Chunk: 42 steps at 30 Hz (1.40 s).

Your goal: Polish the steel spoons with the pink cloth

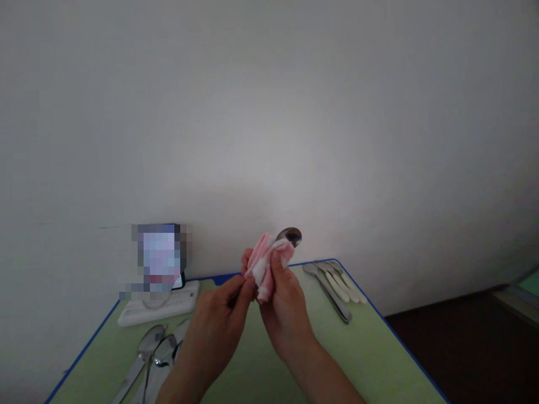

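Above the middle of the table I hold a metal spoon wrapped in a pink and white cloth. Its shiny bowl sticks out at the upper right of the cloth. My left hand is closed around the spoon's handle at the lower left, and most of the handle is hidden by the fingers. My right hand grips the cloth around the spoon, with the thumb pressed on top near the bowl.
Several spoons lie at the table's front left. On the right lie a metal spoon and several white-handled pieces of cutlery. A phone with a blurred screen stands on a white base by the wall.
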Each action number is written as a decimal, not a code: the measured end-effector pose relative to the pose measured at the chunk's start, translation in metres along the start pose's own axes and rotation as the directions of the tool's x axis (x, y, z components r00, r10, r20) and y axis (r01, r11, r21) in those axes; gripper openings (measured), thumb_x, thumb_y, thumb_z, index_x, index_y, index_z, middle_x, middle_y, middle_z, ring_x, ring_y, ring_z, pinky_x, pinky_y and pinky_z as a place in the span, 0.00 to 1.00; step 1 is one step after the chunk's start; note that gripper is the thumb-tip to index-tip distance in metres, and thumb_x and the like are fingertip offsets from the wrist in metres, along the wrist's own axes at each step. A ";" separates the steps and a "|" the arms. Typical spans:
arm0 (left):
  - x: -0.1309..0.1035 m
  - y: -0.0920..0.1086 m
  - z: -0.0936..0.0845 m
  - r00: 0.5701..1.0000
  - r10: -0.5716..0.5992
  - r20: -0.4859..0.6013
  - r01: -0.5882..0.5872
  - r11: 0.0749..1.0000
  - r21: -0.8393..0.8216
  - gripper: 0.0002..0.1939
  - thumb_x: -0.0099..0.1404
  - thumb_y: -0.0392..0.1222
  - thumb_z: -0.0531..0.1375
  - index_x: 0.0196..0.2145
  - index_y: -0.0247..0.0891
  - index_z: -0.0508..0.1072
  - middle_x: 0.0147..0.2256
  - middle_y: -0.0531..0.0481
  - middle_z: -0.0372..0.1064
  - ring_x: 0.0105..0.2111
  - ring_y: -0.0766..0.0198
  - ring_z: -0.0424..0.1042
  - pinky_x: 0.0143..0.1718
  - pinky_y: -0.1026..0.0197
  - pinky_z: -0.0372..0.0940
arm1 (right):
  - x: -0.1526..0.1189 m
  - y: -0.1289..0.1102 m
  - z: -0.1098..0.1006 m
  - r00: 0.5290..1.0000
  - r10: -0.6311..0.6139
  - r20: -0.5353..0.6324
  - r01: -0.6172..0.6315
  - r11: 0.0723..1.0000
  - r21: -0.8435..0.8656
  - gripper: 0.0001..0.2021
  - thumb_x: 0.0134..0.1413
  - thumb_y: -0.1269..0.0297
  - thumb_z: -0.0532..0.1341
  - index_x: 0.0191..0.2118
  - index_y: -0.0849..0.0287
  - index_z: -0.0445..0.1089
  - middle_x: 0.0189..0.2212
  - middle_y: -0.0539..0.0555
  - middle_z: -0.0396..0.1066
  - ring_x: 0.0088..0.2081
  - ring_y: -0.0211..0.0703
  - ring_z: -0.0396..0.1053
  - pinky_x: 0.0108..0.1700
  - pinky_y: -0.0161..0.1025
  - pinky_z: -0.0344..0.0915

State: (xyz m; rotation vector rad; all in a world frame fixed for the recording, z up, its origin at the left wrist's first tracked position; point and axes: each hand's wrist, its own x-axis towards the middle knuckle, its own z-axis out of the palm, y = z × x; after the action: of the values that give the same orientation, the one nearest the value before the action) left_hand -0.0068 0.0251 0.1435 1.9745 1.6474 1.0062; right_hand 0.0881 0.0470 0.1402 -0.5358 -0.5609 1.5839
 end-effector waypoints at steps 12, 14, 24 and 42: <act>-0.019 0.021 -0.021 0.988 0.043 0.150 -0.039 0.999 -0.029 0.20 0.67 0.52 0.45 0.28 0.40 0.68 0.19 0.57 0.62 0.20 0.68 0.61 0.23 0.67 0.51 | -0.005 -0.041 -0.003 0.998 0.026 0.064 -0.028 0.999 0.020 0.14 0.52 0.54 0.59 0.36 0.60 0.74 0.33 0.53 0.76 0.34 0.38 0.72 0.40 0.36 0.67; -0.024 0.020 -0.031 0.975 0.039 0.218 -0.028 0.998 -0.050 0.20 0.67 0.54 0.44 0.29 0.40 0.67 0.20 0.57 0.61 0.21 0.68 0.61 0.21 0.67 0.50 | -0.011 -0.044 -0.001 0.994 -0.039 0.103 0.048 0.995 -0.091 0.16 0.50 0.52 0.60 0.36 0.60 0.74 0.32 0.53 0.76 0.33 0.39 0.72 0.38 0.37 0.67; -0.028 0.014 -0.055 0.999 -0.021 0.048 0.021 1.000 -0.001 0.20 0.65 0.54 0.48 0.47 0.38 0.66 0.21 0.56 0.69 0.19 0.68 0.64 0.20 0.69 0.55 | 0.016 -0.044 -0.033 0.966 -0.189 0.176 0.258 0.672 -0.694 0.22 0.48 0.46 0.58 0.32 0.65 0.72 0.22 0.52 0.71 0.25 0.38 0.64 0.28 0.34 0.60; -0.033 0.004 -0.057 0.880 0.218 0.422 -0.246 0.969 0.012 0.12 0.61 0.51 0.56 0.34 0.46 0.77 0.15 0.59 0.66 0.14 0.72 0.60 0.18 0.71 0.51 | -0.032 -0.103 -0.013 0.554 0.716 0.426 0.562 0.056 -0.825 0.09 0.53 0.63 0.57 0.33 0.61 0.73 0.20 0.47 0.68 0.21 0.31 0.61 0.23 0.28 0.52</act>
State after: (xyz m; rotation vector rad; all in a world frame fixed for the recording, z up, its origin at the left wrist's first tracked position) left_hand -0.0471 -0.0161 0.1758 2.2768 1.2435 0.5473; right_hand 0.1778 0.0232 0.1959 -0.7951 -2.7471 1.1436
